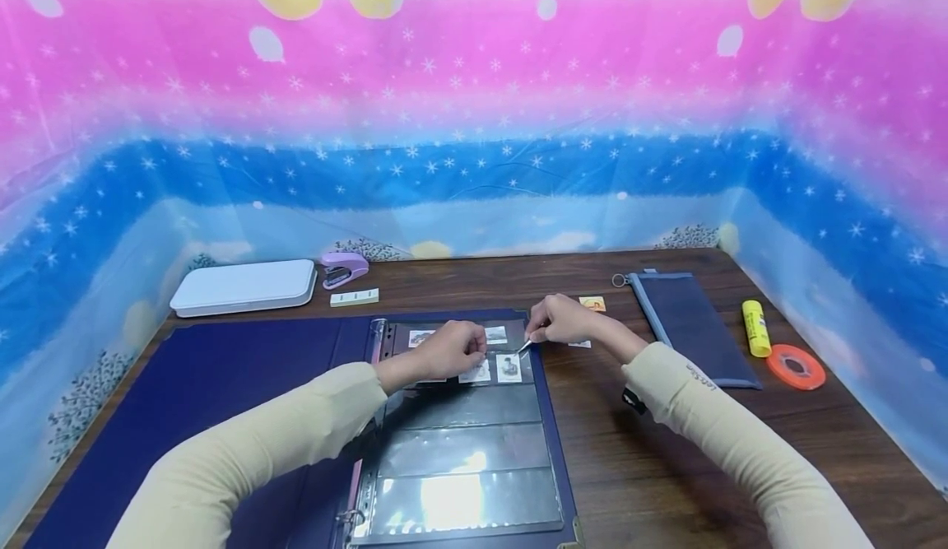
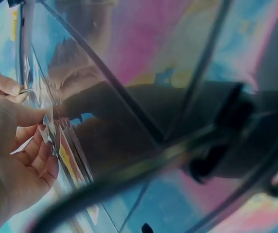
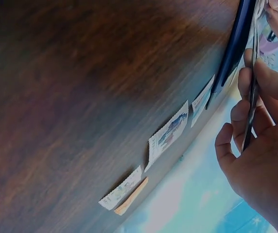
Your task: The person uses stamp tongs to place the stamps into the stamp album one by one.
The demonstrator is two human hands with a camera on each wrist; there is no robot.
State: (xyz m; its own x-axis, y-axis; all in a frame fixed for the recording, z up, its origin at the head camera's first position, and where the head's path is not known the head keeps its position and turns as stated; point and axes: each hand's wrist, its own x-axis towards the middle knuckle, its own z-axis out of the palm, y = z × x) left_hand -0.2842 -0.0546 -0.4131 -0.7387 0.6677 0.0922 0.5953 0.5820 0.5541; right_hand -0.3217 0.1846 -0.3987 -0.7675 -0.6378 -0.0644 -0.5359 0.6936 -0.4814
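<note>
Part-filled page, lower centre: stamps occupy the upper two rows (loose stamps lie right); my right hand grips tweezers, my left hand apparently pinches the page.

Snowflake-print backdrop, dark wooden table

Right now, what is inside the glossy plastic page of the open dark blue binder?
The page shows small white printed stamps in its upper two rows. The left hand covers part there; anything beneath cannot be seen.
</note>
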